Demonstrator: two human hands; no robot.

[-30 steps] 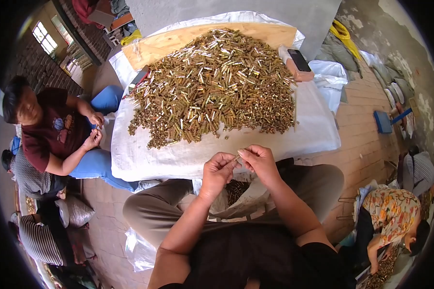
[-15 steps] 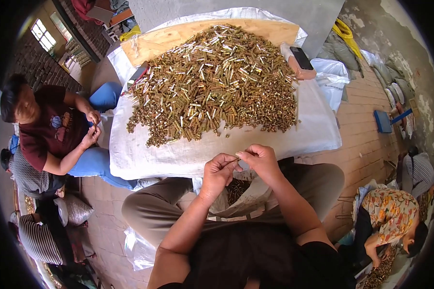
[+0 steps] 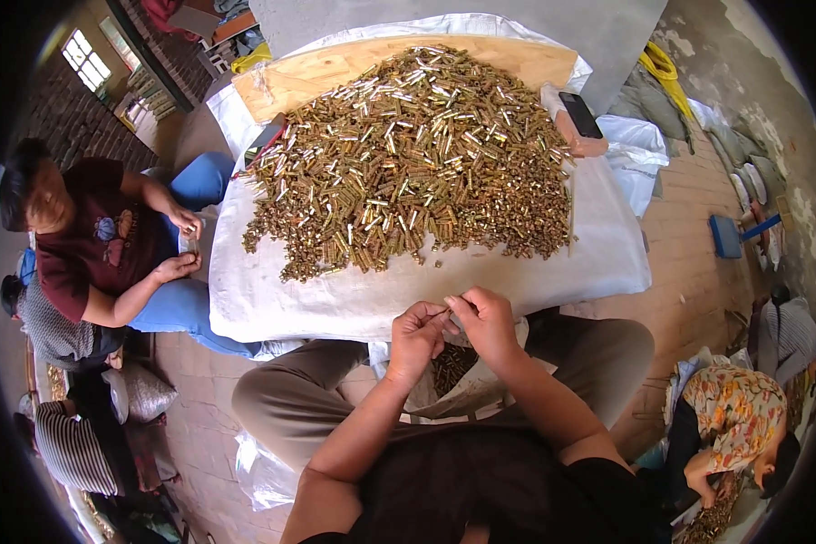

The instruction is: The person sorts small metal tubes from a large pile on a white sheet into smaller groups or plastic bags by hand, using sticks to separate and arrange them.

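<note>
My left hand (image 3: pixel 414 342) and my right hand (image 3: pixel 488 328) meet just past the near edge of the table, over my lap. Thumb and fingers of both are pinched, tip to tip, around something too small and too covered to make out. Beyond them a big heap of small brass-coloured metal pieces (image 3: pixel 399 163) lies on a white cloth (image 3: pixel 517 288). Longer rod-like pieces fill its middle, while short nut-like bits lie along the front and right. Below my hands, between my knees, an open pale sack (image 3: pixel 480 388) holds more dark brass-coloured pieces (image 3: pixel 451 364).
A wooden board (image 3: pixel 335 80) backs the heap. A black phone (image 3: pixel 578 115) rests on a reddish block (image 3: pixel 582 140) at the right; another phone (image 3: pixel 267 132) lies at the left. A co-worker (image 3: pixel 109 236) sits at the left, others work low at both sides. A blue object (image 3: pixel 724 236) stands farther right.
Both my hands have come slightly lower, toward me, still pinched together. The co-worker's hands at the left have moved apart and down. The whole view has shifted a little.
</note>
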